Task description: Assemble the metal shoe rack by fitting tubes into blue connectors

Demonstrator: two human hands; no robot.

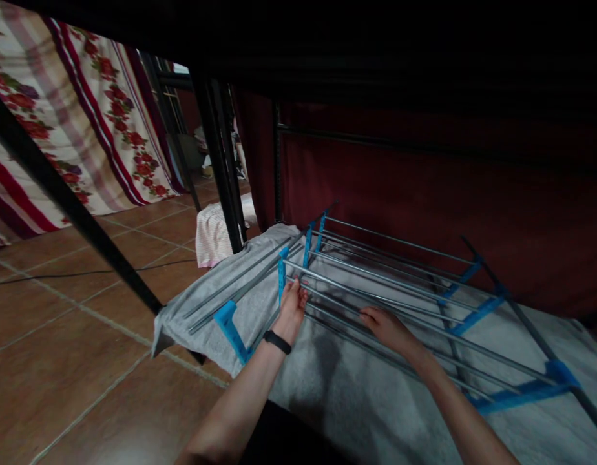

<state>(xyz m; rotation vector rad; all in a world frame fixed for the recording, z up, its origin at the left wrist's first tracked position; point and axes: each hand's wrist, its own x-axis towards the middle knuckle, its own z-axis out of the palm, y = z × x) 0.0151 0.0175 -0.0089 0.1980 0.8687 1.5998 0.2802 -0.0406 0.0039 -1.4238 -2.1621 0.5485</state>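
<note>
A partly built rack of grey metal tubes [405, 314] and blue plastic connectors lies in front of me on a grey cloth [318, 368]. My left hand [293, 303], with a dark band at the wrist, has its fingers closed round a tube near a left-side blue connector [282, 274]. Farther right, my right hand [383, 326] is curled round a tube in the middle of its length. Another blue connector [230, 329] stands at the left, away from the tubes' ends. On the right, a large blue connector [526, 394] carries several tube ends.
Several loose tubes [240, 284] lie left of the rack on the cloth. Black metal posts [218, 148] and a dark overhead surface frame the space. A dark red cloth [424, 187] hangs behind. Tiled floor [85, 336] with a cable [99, 274] and a floral curtain [99, 110] are left.
</note>
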